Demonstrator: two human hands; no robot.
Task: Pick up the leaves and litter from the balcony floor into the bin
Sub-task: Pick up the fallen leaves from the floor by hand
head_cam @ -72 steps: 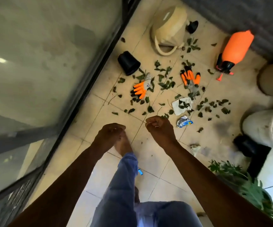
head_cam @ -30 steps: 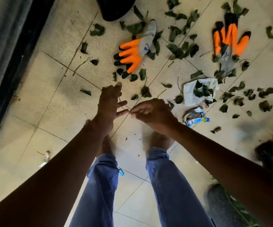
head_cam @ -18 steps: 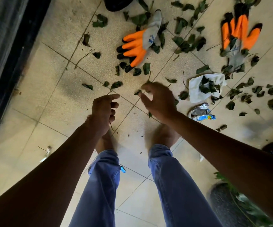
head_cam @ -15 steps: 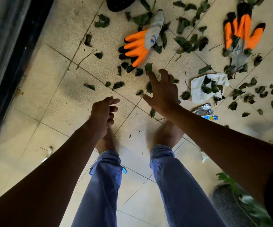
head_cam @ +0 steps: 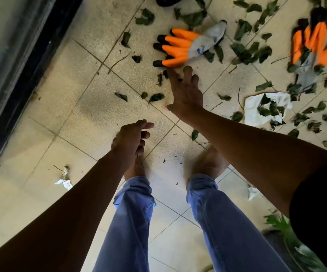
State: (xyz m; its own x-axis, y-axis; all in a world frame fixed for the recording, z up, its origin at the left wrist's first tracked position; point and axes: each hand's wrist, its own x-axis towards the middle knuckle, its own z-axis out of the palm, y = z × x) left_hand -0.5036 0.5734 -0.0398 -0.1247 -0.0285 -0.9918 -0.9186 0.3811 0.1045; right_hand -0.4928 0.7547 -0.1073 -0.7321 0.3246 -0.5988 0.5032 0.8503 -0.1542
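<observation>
Dark green leaves [head_cam: 155,97] and thin twigs lie scattered over the beige floor tiles, thickest at the upper right. A crumpled white paper [head_cam: 257,108] carries several leaves. My right hand [head_cam: 186,91] reaches forward with fingers spread and nothing in it, its fingertips just short of an orange and grey glove [head_cam: 180,49]. My left hand [head_cam: 131,140] hangs above my left foot, fingers curled around a thin twig whose end sticks out below. No bin is in view.
A second orange glove [head_cam: 314,44] lies at the upper right among leaves. A black pot [head_cam: 166,0] shows at the top edge. The dark door frame [head_cam: 31,61] runs along the left. Paper scraps [head_cam: 64,182] lie near my feet, and a green plant [head_cam: 284,228] sits at the lower right.
I have bent closer to the floor. My right hand left the left hand, opened, and stretched forward toward the orange glove. The left hand stayed curled near my foot.
</observation>
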